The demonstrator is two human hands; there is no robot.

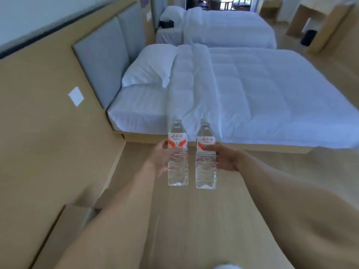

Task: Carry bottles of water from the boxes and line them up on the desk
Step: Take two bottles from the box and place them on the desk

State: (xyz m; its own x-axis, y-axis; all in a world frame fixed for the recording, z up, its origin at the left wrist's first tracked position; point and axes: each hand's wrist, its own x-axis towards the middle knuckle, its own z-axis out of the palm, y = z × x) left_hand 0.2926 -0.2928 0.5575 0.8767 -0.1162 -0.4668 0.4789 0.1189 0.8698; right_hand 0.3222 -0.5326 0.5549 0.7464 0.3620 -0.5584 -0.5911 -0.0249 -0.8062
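Two clear water bottles with red and white labels are held upright side by side in front of me, above the wooden floor. My left hand (158, 159) grips the left bottle (177, 167) around its middle. My right hand (223, 157) grips the right bottle (206, 169) at the label, thumb across the front. A small gap separates the two bottles. A brown cardboard box (64, 230) sits at the lower left against the wall, partly hidden behind my left forearm. A wooden desk (322, 26) stands far off at the upper right.
A white bed (242, 94) lies straight ahead, with a second bed (229, 28) behind it. A tan wall panel (38, 133) runs along the left. Wooden floor (174, 220) stretches below my arms. A dark bin (308, 37) stands by the desk.
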